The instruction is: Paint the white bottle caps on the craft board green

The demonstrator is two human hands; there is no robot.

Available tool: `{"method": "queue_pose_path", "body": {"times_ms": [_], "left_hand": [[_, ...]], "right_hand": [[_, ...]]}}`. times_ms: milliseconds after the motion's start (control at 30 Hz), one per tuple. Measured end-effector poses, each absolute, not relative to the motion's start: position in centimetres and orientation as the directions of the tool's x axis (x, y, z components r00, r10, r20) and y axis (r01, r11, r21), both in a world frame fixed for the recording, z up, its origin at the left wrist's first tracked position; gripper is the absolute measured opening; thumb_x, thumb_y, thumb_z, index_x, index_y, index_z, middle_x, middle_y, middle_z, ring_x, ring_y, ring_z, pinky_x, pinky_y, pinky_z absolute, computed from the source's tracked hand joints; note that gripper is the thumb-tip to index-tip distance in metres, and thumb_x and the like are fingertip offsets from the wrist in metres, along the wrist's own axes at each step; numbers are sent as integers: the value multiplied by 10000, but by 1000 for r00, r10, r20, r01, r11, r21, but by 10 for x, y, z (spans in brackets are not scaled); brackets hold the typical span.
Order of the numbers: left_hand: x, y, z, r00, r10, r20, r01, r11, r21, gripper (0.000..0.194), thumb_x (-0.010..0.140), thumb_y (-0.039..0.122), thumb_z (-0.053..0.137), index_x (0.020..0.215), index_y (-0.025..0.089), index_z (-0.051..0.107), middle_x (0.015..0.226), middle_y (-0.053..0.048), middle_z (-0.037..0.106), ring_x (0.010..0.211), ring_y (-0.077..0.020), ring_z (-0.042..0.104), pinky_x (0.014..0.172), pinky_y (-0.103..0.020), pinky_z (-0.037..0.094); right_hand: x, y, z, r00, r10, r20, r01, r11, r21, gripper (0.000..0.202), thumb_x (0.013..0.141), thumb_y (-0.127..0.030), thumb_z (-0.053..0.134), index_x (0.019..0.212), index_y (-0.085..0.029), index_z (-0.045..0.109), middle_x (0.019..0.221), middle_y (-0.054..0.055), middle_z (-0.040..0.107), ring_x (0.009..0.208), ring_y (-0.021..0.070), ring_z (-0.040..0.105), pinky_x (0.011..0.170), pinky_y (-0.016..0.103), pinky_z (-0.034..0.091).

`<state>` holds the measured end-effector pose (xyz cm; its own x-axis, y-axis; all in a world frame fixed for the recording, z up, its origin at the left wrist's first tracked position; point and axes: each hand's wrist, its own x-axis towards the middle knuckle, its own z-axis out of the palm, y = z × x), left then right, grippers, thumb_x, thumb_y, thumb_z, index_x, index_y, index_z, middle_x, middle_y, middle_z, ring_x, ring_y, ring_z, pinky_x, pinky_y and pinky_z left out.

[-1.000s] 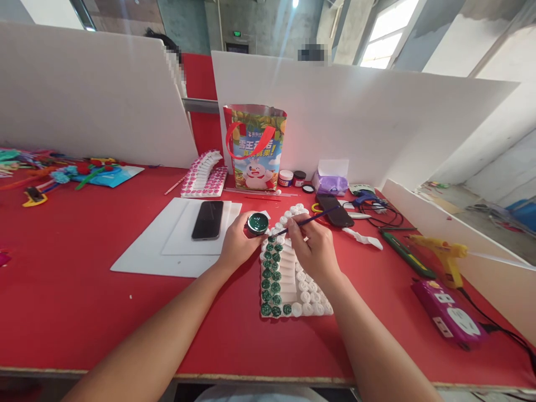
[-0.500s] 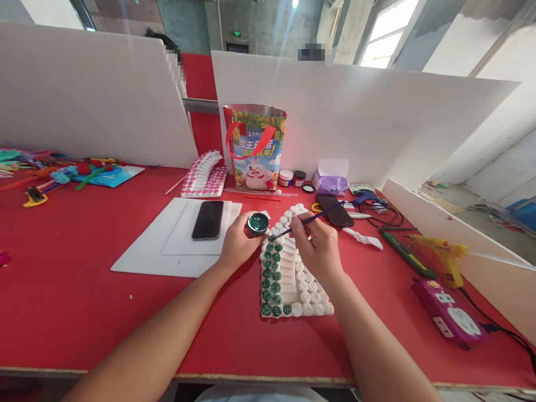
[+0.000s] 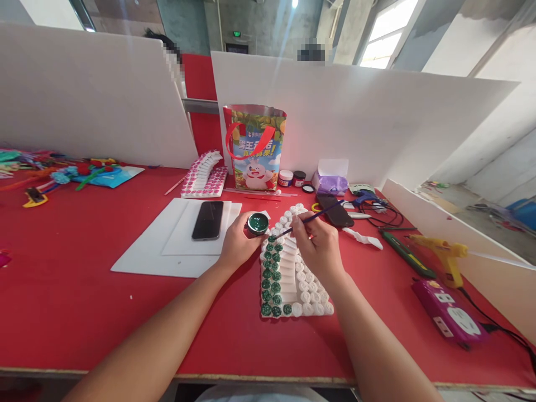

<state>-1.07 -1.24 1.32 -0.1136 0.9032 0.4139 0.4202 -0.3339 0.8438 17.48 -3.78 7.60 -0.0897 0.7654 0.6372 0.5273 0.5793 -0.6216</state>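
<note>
My left hand is closed around a small jar of green paint, held upright beside the upper left of a craft piece. That craft piece lies on the table, a white stepped strip edged with rows of rosette-like pieces. Green covers most rosettes along its left side and one at the bottom; those on the right are white. In my right hand a thin dark-blue paintbrush is pinched, its tip on a green rosette at the upper left.
A phone rests on white boards at left. Behind stand a colourful bag and a pink-dotted craft piece. Paint jars, another phone, a green cutter, a yellow glue gun and a purple box lie rightward.
Almost nothing differs. My right hand and the brush have shifted very slightly, with the tip still at the same rosette; the jar stays in place.
</note>
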Motion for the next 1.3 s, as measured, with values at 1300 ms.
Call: {"method": "queue_pose_path", "body": {"times_ms": [1300], "left_hand": [[-16, 0, -2, -210, 912, 352, 365, -260, 894, 512, 653, 429, 856, 1077, 220, 658, 1054, -61, 751, 993, -269, 707, 911, -400, 558]], "right_hand": [[177, -39, 73, 101, 725, 682, 307, 629, -714, 152, 1028, -316, 528, 975, -214, 626, 749, 11, 677, 545, 119, 590, 542, 264, 504]]}}
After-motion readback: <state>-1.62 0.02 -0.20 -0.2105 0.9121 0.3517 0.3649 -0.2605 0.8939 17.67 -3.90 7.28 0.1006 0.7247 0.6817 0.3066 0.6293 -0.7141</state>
